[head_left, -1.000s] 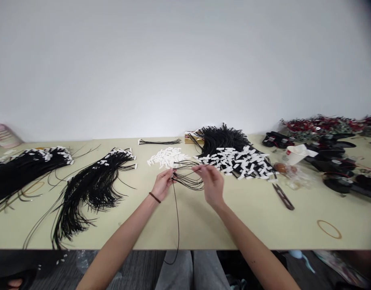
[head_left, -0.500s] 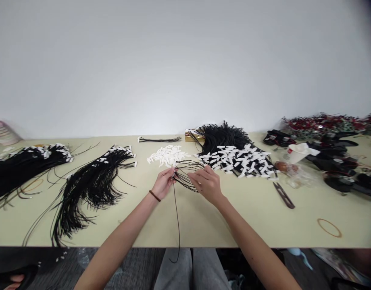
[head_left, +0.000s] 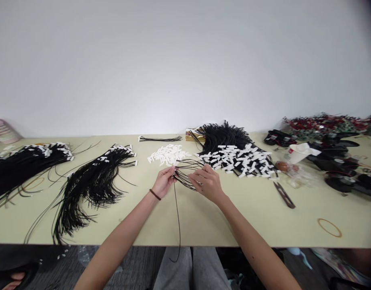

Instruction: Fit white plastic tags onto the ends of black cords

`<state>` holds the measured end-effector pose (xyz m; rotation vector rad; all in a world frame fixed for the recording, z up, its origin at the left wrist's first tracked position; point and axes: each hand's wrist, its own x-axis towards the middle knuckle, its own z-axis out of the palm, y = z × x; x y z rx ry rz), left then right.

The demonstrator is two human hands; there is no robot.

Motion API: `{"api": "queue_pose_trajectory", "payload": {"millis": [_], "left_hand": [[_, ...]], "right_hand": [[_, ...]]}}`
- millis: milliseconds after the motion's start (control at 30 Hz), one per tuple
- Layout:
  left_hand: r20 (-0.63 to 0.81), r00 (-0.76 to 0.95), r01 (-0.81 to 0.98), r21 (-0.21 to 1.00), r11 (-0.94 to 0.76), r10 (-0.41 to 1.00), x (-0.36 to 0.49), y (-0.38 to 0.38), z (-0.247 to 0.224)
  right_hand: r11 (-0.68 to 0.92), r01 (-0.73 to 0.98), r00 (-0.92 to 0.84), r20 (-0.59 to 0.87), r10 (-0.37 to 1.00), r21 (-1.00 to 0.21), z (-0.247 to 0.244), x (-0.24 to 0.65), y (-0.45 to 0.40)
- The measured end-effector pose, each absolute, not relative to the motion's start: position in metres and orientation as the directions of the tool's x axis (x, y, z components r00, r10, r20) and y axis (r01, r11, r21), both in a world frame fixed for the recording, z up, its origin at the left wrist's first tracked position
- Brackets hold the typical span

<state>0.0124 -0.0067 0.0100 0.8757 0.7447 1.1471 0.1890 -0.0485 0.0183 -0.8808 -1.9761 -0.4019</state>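
Note:
Between my hands spreads a bundle of thin black wires [head_left: 185,171]. My left hand [head_left: 163,181] is closed on the bundle's left end, where a bit of white shows at the fingertips. One long wire [head_left: 178,213] hangs from there over the table's front edge. My right hand [head_left: 207,182] is closed around the wires' right part, its fingers bent; exactly which strands it pinches is hidden. Just beyond my hands lies a heap of small white connectors [head_left: 168,154]. Right of it is a large pile of black wires with white connectors [head_left: 234,157].
Bundles of connector-ended wires [head_left: 94,189] lie left. A small wire harness [head_left: 159,139] rests near the wall. On the right are thread snips [head_left: 284,195], a rubber band [head_left: 329,227], a paper cup [head_left: 299,152] and black parts [head_left: 339,161]. A person's foot [head_left: 14,280] shows below left.
Both hands stay almost in place on the wires. The wires between them look slightly closer together, and my right fingers have shifted a little.

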Motion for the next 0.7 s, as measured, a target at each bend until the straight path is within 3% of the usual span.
{"api": "queue_pose_trajectory", "payload": {"millis": [400,700], "left_hand": [[-0.015,0.275,-0.411,0.902,0.131,0.961,0.0110,-0.0061,0.0074],[-0.016,0.287,-0.383,0.914,0.131,0.958,0.0123,-0.0091,0.0096]], "right_hand": [[0.683,0.690,-0.214,0.833,0.509,-0.240,0.0212,0.1898,-0.0486],[0.662,0.700,-0.155,0.848,0.506,-0.267,0.0182,0.1818,-0.0507]]}}
